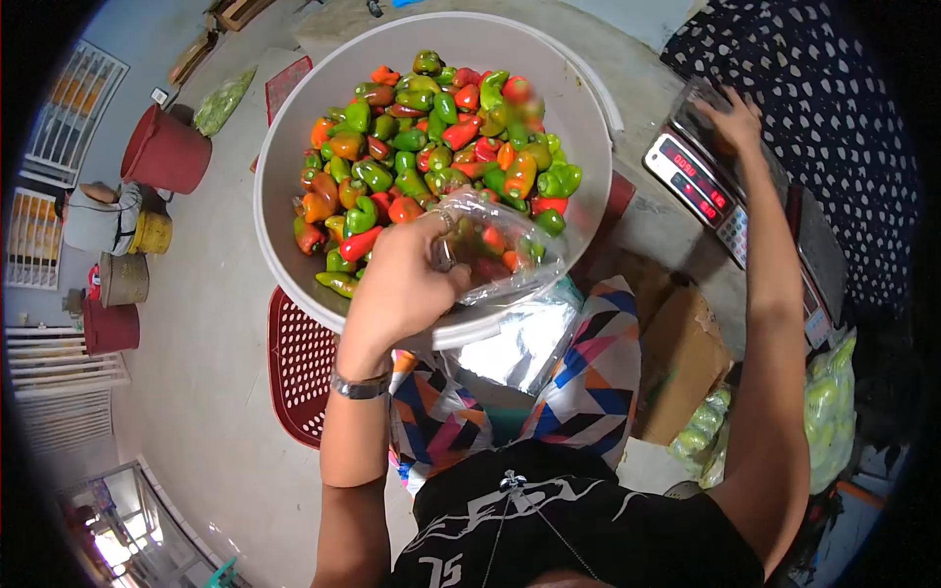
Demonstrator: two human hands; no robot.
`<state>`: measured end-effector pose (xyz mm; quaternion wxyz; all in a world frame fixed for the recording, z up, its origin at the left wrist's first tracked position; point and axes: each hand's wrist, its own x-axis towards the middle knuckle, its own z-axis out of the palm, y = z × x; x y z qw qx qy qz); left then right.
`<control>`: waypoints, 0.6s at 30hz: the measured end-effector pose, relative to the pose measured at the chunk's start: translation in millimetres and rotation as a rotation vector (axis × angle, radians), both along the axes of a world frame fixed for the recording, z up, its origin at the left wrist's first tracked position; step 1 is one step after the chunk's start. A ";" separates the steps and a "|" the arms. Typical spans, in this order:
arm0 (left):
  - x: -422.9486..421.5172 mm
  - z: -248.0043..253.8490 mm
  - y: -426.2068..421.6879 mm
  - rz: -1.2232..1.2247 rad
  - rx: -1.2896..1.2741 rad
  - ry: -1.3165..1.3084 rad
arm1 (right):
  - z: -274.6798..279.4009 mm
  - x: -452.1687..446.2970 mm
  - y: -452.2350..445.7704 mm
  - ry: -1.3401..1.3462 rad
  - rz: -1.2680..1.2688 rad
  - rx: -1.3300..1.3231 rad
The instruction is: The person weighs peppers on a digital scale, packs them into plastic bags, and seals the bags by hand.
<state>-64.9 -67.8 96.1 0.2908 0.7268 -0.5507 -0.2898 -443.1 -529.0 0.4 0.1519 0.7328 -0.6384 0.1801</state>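
Black shirt (667,534) sits below the big tub (279,127). Over the tub's near side, the left hand (402,279) reaches in, fingers and thumb pinched on a clear bag (529,257). That bag looks light, floppy and a bit slippery — its open edge should be the best place to hold. Right of the tub, the right hand (735,122) stretches far out over the scale (686,181), fingers apart — I can't tell if they touch it.

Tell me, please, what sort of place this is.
Probably a produce packing or selling room: a large tub of mixed peppers, a digital scale with lit red readouts, and clear plastic bags of green produce.
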 end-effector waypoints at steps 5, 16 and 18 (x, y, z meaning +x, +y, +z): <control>4.6 22.1 -4.3 0.011 0.082 0.101 | -44.9 -65.3 -73.2 -0.196 0.027 0.768; -17.3 15.3 -14.9 -0.037 -0.078 -0.044 | 117.0 127.1 265.4 -1.403 1.169 1.608; -19.8 14.8 -16.1 -0.043 -0.054 0.055 | 111.4 157.6 303.6 -1.253 1.032 1.738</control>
